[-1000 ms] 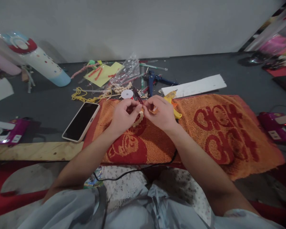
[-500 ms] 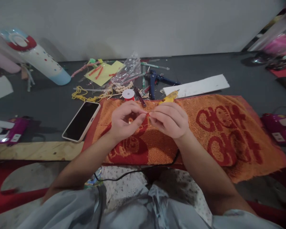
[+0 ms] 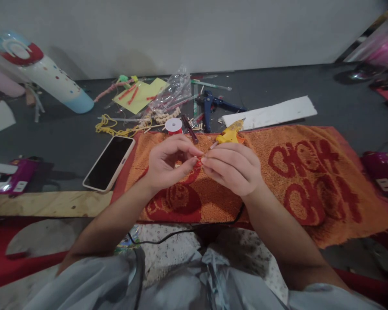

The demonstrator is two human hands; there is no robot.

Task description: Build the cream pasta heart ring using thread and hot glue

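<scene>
My left hand point(image 3: 168, 161) and my right hand point(image 3: 234, 168) meet fingertip to fingertip above an orange and red towel point(image 3: 278, 172). Both pinch a small red piece point(image 3: 198, 162) between thumbs and forefingers; what it is stays too small to name. A bit of pale beaded material shows inside my left palm. Just beyond my right hand lies a yellow glue gun point(image 3: 229, 134). A white spool of red thread point(image 3: 173, 125) stands beyond my left hand.
A phone point(image 3: 109, 162) lies left of the towel. Farther back are yellow cord point(image 3: 108, 126), yellow paper point(image 3: 140, 94), a clear plastic bag point(image 3: 173, 94), blue pliers point(image 3: 210, 107) and a white strip point(image 3: 271, 114). A dotted white bottle point(image 3: 48, 79) lies at far left. A black cable point(image 3: 181, 230) crosses my lap.
Both hands drew toward me from the towel's far edge, and the beaded strip that hung below my left fingers is now tucked into my palm. The view shifted slightly.
</scene>
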